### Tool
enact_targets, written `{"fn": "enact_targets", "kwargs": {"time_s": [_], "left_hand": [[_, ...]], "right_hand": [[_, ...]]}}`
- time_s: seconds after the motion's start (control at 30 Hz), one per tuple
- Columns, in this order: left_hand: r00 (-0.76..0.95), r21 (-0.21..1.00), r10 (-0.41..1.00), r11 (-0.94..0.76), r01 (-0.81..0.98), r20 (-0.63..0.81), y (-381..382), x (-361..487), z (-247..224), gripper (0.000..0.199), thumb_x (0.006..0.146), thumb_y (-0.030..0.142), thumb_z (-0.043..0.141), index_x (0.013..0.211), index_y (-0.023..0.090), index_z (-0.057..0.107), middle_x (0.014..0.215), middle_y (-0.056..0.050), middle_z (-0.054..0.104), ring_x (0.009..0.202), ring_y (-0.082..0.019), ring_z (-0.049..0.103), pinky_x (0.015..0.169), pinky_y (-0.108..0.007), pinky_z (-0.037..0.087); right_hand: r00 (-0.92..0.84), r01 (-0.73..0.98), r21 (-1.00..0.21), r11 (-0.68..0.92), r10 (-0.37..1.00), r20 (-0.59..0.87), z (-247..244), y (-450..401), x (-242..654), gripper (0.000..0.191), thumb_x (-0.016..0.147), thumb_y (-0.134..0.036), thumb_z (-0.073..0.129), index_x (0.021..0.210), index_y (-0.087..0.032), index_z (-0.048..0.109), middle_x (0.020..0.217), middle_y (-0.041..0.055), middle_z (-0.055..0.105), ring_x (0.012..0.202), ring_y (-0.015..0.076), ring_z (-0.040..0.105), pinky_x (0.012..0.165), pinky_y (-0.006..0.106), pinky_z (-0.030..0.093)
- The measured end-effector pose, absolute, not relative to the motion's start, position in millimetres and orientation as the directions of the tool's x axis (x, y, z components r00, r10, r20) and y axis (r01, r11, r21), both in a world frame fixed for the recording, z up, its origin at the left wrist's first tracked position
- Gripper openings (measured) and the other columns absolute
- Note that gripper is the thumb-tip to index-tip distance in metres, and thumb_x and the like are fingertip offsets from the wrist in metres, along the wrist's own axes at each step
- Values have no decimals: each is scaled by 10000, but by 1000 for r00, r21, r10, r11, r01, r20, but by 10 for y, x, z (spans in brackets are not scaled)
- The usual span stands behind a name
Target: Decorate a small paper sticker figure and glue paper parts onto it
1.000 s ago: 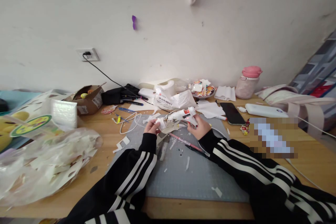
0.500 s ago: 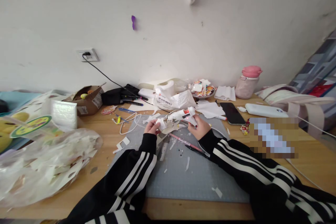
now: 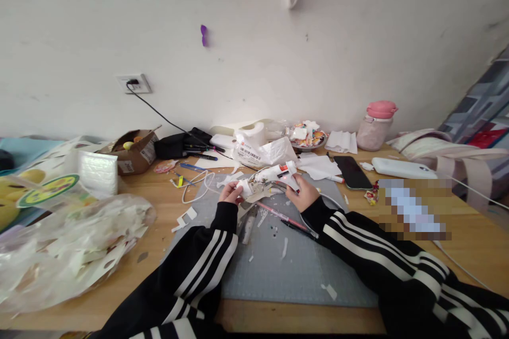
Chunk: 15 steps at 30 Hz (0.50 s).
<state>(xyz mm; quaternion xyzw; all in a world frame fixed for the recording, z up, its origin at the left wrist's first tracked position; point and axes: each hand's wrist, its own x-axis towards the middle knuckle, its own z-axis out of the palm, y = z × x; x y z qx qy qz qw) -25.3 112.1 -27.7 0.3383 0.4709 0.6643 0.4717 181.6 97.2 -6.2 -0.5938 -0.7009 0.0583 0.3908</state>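
Observation:
My right hand (image 3: 302, 193) is closed around the handle of a white glue gun (image 3: 275, 172) with red and black parts, its nozzle pointing left. My left hand (image 3: 230, 193) pinches a small white piece (image 3: 245, 187), which looks like paper or card, right by the nozzle; whether the two touch I cannot tell. Below the hands lies a grey cutting mat (image 3: 294, 275) strewn with white scraps. A pink pen (image 3: 278, 213) and a black pen (image 3: 296, 226) lie on it between my forearms.
A plastic bag of scraps (image 3: 79, 249) lies at the left, near a cardboard box (image 3: 135, 153). Along the back are a white package (image 3: 262, 151) and a bowl of scraps (image 3: 306, 135). To the right are a phone (image 3: 352, 171), a white power bank (image 3: 403, 167) and a pink bottle (image 3: 375, 126).
The glue gun has tilted very slightly in my right hand. Both hands stay in nearly the same place, and the view has shifted a little.

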Motion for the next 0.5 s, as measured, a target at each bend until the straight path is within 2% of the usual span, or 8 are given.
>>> {"fn": "enact_targets", "kwargs": {"time_s": [0.3,0.5], "left_hand": [[-356,947,934,-140,-289,30,1115,-236,-301,182,488,358,741,591,261,626,542,-24,618,461,-189,535,415,-328,400],[-450,968,889,-180,-173,85,1103,-207,-322,205,561,436,696,629,261,612,586,-30,642,503,-209,574,446,-359,447]], "right_hand": [[34,745,-601,291,882,469,-73,978,1809,357,713,-304,580,1044,-174,609,856,72,710,767,232,663,677,301,496],[60,682,-673,285,896,440,-91,1007,1817,357,663,-314,628,999,-194,619,861,64,709,777,234,659,701,319,492]]}}
